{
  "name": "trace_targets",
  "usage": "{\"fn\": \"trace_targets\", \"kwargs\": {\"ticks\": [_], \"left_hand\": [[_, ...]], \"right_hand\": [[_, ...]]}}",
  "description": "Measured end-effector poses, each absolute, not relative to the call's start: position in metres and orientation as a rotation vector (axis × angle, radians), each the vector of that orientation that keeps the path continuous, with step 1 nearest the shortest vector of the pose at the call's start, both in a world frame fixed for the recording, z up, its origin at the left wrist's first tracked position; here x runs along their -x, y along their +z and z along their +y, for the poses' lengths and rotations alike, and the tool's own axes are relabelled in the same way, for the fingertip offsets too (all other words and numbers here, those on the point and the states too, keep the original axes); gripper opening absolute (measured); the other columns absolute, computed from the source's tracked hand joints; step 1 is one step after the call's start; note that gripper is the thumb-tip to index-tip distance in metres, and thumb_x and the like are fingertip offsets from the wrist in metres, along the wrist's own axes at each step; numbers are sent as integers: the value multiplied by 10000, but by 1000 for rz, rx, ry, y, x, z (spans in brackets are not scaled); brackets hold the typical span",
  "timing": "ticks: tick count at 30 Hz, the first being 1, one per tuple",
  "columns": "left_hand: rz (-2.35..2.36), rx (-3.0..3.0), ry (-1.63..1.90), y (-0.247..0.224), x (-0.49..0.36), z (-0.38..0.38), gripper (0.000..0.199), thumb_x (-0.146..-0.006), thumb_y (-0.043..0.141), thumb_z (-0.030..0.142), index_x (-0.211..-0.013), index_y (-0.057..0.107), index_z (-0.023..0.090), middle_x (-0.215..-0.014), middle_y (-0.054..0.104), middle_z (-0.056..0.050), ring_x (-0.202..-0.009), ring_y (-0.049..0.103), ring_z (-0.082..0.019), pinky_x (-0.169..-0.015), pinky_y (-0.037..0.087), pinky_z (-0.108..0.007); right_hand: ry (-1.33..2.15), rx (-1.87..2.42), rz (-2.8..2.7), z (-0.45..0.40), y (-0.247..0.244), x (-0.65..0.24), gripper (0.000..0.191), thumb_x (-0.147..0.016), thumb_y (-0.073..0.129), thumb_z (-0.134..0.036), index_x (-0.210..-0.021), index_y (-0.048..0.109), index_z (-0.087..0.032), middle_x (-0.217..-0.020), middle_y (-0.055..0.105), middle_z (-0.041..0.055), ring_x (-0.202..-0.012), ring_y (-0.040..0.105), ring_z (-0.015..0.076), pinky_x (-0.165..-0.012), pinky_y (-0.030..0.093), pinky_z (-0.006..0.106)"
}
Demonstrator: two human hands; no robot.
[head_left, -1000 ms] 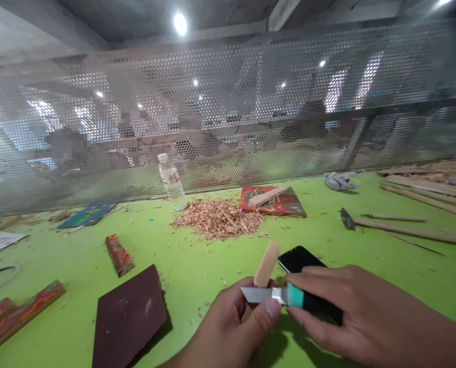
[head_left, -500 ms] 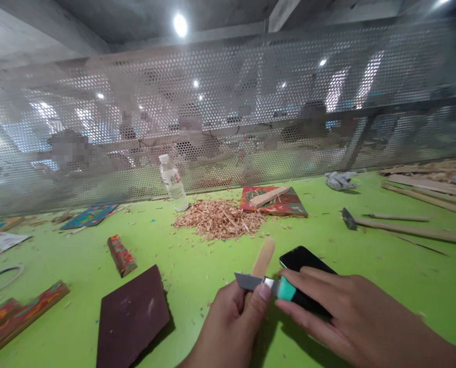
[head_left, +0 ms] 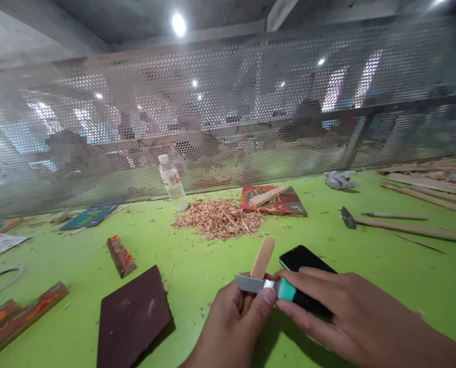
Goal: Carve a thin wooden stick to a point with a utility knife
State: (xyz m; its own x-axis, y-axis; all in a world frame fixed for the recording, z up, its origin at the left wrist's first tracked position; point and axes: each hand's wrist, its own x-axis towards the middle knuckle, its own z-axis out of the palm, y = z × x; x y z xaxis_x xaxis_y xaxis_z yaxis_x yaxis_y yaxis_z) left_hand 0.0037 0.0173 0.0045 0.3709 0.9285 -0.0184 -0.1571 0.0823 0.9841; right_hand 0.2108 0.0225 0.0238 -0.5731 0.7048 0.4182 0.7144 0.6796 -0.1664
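Note:
My left hand (head_left: 237, 319) is closed around the lower part of a narrow wooden strip (head_left: 263, 257), whose squared upper end points up and away from me. A utility knife (head_left: 288, 290) with a teal and black handle is gripped in my right hand (head_left: 339, 306). Its flat metal blade (head_left: 249, 283) lies across the strip, just above my left fingers. My left thumb rests near the base of the blade. Behind my right fingers, a black phone (head_left: 306, 257) lies on the green table (head_left: 212, 266), partly covered from view.
Wood shavings (head_left: 220, 219) are heaped ahead, beside a water bottle (head_left: 172, 184) and a painted board (head_left: 293, 203) bearing a wood piece. A dark brown sheet (head_left: 134, 319) lies left. To the right are a hammer (head_left: 404, 227) and wooden slats (head_left: 431, 184). A perforated metal screen (head_left: 220, 128) stands behind.
The wooden strip has turned in my left hand: its upper end looked rounded and now looks squared. The knife blade has shifted slightly downward along it.

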Motion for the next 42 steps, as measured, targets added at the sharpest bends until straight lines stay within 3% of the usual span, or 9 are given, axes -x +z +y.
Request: {"fn": "trace_targets", "kwargs": {"ticks": [6, 13, 17, 21, 27, 32, 36, 42], "left_hand": [[829, -1197, 1025, 13, -8, 17, 525, -924, 689, 646, -1065, 763, 145, -989, 761, -89, -966, 644, -251, -960, 475, -370], [823, -1157, 1065, 13, -10, 17, 461, -937, 700, 609, -897, 738, 151, -957, 735, -65, -830, 543, -169, -859, 459, -296], [877, -1082, 1102, 13, -12, 16, 495, -890, 727, 658, -845, 682, 167, -749, 611, 2, -709, 472, -138, -727, 433, -265], [960, -1053, 1074, 11, -12, 16, 512, -867, 738, 676, -751, 570, 207, -579, 413, 83, -542, 337, -98, -533, 311, -249], [999, -1035, 984, 7, -10, 18, 629, -798, 707, 796, -928, 570, 196, -596, 399, 112, -497, 338, -81, -455, 251, -234], [1010, -1040, 958, 7, -11, 19, 653, -788, 723, 791, -978, 587, 181, -586, 363, 122, -482, 323, -77, -447, 243, -241], [981, -1071, 949, 4, -8, 19, 578, -855, 737, 698, -1027, 621, 158, -683, 430, 88, -540, 348, -67, -520, 295, -241], [882, -1066, 848, 4, 0, 21, 638, -844, 755, 696, -1170, 597, 172, -650, 380, 116, -493, 254, -62, -478, 213, -248]], "right_hand": [[-320, 1089, -2357, 15, 24, -199, 484, -1136, 303, -364, -1060, 763, -236, -806, 800, 76, -538, 718, 213, -446, 532, 316], [-473, 1154, -2352, 7, 27, -186, 677, -1141, 92, -318, -1009, 749, -226, -782, 798, 88, -539, 749, 246, -408, 520, 346], [-356, 1202, -2315, 6, 20, -181, 536, -1154, 208, -379, -973, 688, -224, -715, 743, 49, -463, 691, 213, -379, 453, 339], [-294, 1233, -2263, 9, 14, -181, 413, -1144, 328, -445, -946, 629, -243, -692, 707, 9, -452, 669, 194, -405, 427, 332], [-333, 1338, -2120, 25, 22, -204, 452, -1127, 333, -539, -964, 625, -234, -646, 681, -4, -418, 640, 213, -398, 385, 334], [-34, 1383, -2116, 33, 28, -214, 383, -1106, 416, -526, -1018, 660, -244, -772, 739, 14, -579, 698, 208, -502, 478, 306], [116, 1413, -2177, 32, 26, -213, 343, -1095, 438, -505, -1118, 663, -248, -902, 769, 42, -717, 733, 221, -593, 539, 318], [176, 1348, -2266, 29, 21, -212, 318, -1095, 453, -432, -1194, 675, -227, -1015, 777, 78, -804, 761, 235, -672, 584, 340]]}}
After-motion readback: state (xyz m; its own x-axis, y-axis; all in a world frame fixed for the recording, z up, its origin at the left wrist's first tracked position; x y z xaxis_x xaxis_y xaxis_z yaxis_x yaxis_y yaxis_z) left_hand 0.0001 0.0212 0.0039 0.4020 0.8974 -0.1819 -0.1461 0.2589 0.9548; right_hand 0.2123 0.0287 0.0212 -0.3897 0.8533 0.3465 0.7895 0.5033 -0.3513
